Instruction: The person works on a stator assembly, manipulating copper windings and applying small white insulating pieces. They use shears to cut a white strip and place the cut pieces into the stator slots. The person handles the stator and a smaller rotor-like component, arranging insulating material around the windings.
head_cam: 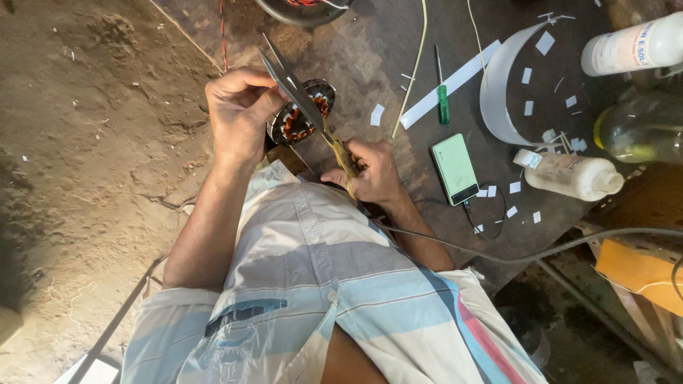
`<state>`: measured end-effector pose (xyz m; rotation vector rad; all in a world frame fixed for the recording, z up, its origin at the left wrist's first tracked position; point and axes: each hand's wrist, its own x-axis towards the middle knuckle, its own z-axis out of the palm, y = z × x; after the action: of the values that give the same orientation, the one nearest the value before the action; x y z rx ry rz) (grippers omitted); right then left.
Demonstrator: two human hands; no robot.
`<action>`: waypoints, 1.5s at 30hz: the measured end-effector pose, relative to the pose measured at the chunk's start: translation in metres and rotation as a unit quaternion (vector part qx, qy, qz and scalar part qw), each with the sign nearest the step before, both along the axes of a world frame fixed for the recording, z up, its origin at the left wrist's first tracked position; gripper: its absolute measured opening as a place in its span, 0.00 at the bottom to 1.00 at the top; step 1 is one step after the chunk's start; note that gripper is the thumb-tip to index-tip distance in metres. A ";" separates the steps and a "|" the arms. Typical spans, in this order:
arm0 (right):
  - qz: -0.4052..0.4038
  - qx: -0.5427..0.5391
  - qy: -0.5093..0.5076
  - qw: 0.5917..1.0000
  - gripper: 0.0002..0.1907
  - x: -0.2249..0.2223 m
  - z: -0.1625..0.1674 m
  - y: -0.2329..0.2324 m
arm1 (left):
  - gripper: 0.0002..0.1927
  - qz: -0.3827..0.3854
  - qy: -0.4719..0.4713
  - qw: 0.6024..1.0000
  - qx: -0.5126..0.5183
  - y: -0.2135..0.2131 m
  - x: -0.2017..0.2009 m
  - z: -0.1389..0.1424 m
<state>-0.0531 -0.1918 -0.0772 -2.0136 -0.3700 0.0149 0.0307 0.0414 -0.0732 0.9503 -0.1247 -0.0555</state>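
The right hand (366, 171) is curled tight around the yellowish handles of the scissors (306, 107), fingers folded shut on them. The blades run up toward 11 o'clock, slightly parted, and cross over the stator (302, 114), a round metal ring with copper windings. The left hand (238, 117) sits at 9 o'clock of the stator, fingers bent and pressed together against its rim, thumb near the blades; whether it pinches anything small cannot be told. The stator rests at the near edge of the dark counter (370, 50). At 3 o'clock of the right hand lies a green phone (455, 168), with a green screwdriver (442, 96) at 12 o'clock of it. A white paper strip (498, 89) curls beyond, and a white bottle (573, 174) lies at 3 o'clock of the phone.
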 end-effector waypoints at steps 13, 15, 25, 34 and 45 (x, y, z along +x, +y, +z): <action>-0.021 -0.032 0.005 0.999 0.30 -0.002 0.003 0.000 | 0.08 -0.031 -0.008 0.999 0.003 0.002 0.001 0.002; -0.020 -0.039 0.013 0.999 0.27 -0.001 0.001 -0.002 | 0.08 -0.032 -0.010 0.999 0.027 0.001 0.001 0.005; -0.268 -0.202 0.191 0.923 0.13 -0.010 -0.006 -0.040 | 0.06 -0.077 -0.055 0.962 0.257 0.010 -0.002 0.022; -0.075 0.128 0.143 0.978 0.18 -0.001 0.021 -0.013 | 0.13 -0.175 -0.253 0.894 0.326 0.005 -0.002 0.042; 0.025 0.522 0.201 0.829 0.08 0.022 -0.021 0.022 | 0.13 -0.144 -0.234 0.909 0.314 0.004 -0.007 0.026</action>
<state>-0.0308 -0.1694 -0.0986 -0.8674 -0.0987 0.2205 0.0242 0.0453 -0.0475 1.5740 -0.7269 -0.1451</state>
